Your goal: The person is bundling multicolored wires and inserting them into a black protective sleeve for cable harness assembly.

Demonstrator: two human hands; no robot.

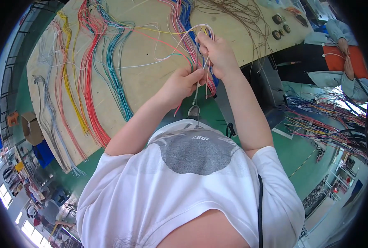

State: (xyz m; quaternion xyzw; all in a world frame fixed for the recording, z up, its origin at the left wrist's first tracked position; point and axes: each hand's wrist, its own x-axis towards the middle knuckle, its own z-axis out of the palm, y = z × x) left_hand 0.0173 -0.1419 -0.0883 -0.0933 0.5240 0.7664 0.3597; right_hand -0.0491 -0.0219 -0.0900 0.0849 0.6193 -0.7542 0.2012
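Note:
Over the near edge of the table, my left hand (179, 87) is closed, its thumb and fingers pinching a few thin wires. Higher and to the right, my right hand (217, 53) closes on the upper part of the same small group of wires. A pale loop of wire (188, 32) arcs above the right hand. White, yellow, red and green strands stretch from the hands leftward across the table. Wire ends hang below the left hand. Behind the hands lie bundles of pink and blue wires (185, 18). The exact strands inside my fingers are partly hidden.
On the pale wooden table (151, 51) lie red (89, 78), teal (113, 53), yellow (68, 78) and grey wire bundles. Brown wires (239, 14) and several tape rolls (277, 19) are at the far right. Another person's hands (347, 58) show at right, near more coloured wires (324, 128).

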